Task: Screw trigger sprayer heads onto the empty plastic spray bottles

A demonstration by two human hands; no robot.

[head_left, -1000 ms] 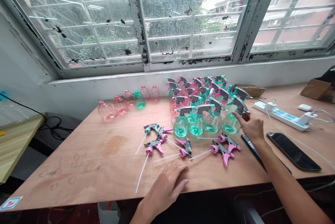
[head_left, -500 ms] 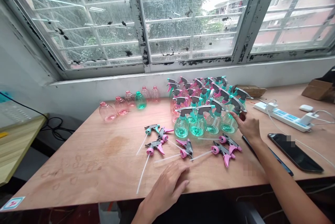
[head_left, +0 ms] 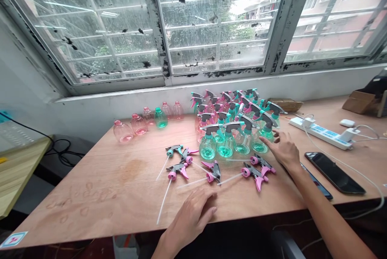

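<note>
My left hand [head_left: 193,212] lies flat and open on the wooden table [head_left: 105,186] near its front edge, holding nothing. My right hand [head_left: 282,150] reaches forward, fingers spread, its tips touching the rightmost green spray bottle [head_left: 262,140] of a packed cluster of assembled spray bottles [head_left: 232,122]. Several loose spray heads [head_left: 187,164] with white dip tubes lie between my hands, two more [head_left: 256,168] just left of my right hand.
Several capless pink bottles and one green bottle [head_left: 160,118] stand at the back left by the window sill. A power strip [head_left: 325,134], a white charger case [head_left: 346,122], a black phone [head_left: 334,172] and a cardboard box [head_left: 361,101] lie at the right.
My right hand has slid down and left from the bottle's trigger to its body, with fingers spreading. My left hand has stayed put. The view has shifted slightly.
</note>
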